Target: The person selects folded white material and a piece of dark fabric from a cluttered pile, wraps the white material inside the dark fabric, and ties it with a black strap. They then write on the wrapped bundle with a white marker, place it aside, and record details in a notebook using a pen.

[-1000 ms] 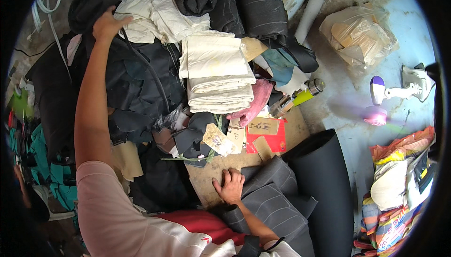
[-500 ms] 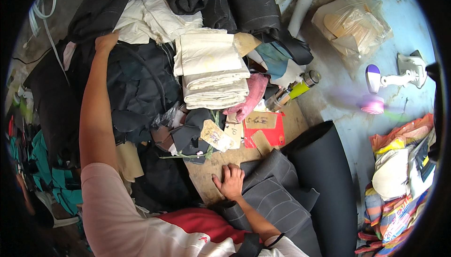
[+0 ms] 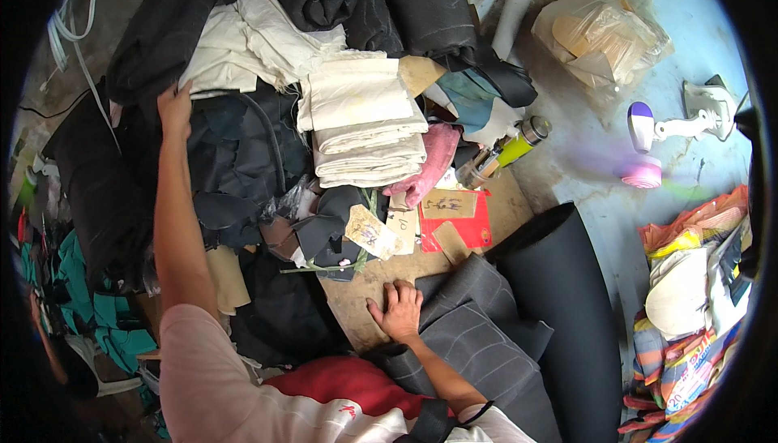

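Note:
My left hand reaches to the far left and is closed on the near left corner of a loose white cloth. Dark fabric lies against that cloth on its left, and black scraps are heaped below it. The fingertips are partly lost against the dark material. Lower down, my right hand rests with fingers spread on a worn wooden board, holding nothing. Beside its wrist lies a folded dark grey checked fabric.
A stack of folded white cloth stands mid-view, with a pink cloth and a red sheet near it. Rolled black material lies at right. Beyond are a bottle, a small fan and a plastic bag.
My left hand has come slightly nearer, and the white cloth's near edge has shifted toward me with it. The right hand stays on the board.

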The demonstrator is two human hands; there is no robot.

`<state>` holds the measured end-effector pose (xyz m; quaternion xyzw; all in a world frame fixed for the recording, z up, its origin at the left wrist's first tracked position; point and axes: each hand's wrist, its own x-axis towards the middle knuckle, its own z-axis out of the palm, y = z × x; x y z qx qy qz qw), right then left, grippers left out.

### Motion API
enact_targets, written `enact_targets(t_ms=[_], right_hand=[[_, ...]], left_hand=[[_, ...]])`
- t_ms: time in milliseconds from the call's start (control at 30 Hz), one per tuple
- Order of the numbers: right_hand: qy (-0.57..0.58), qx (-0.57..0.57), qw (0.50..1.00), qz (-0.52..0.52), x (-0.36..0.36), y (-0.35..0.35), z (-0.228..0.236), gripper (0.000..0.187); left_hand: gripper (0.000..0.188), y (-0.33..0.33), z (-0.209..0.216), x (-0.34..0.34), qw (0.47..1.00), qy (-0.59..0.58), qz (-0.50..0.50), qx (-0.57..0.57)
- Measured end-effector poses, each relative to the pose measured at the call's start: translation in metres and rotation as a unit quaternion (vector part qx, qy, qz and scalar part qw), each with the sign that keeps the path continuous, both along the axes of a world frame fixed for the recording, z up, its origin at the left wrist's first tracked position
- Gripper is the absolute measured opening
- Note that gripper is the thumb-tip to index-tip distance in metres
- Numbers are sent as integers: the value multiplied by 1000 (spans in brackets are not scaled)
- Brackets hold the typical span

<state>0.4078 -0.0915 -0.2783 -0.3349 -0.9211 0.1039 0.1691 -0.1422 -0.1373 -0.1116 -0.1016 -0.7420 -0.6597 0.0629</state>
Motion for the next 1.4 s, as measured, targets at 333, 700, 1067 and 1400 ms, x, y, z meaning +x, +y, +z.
enact_targets(t_ms=[333,700,1067,1400], right_hand=[[-13,-5,1000,1,1,0,-2,55],[-14,2,1000,0,0,1,-1,54],[-2,-3,1000,1,1,2,-1,53],[7,12,1000,-1,-1,-1,3,52]], left_hand=[[52,-5,13,99,919,253,166,-254],[102,197,83,116,933,209,9,-293],[24,103,138,-52,907,-112,-167,370],[28,-143,67,80,888,-106,-100,437]])
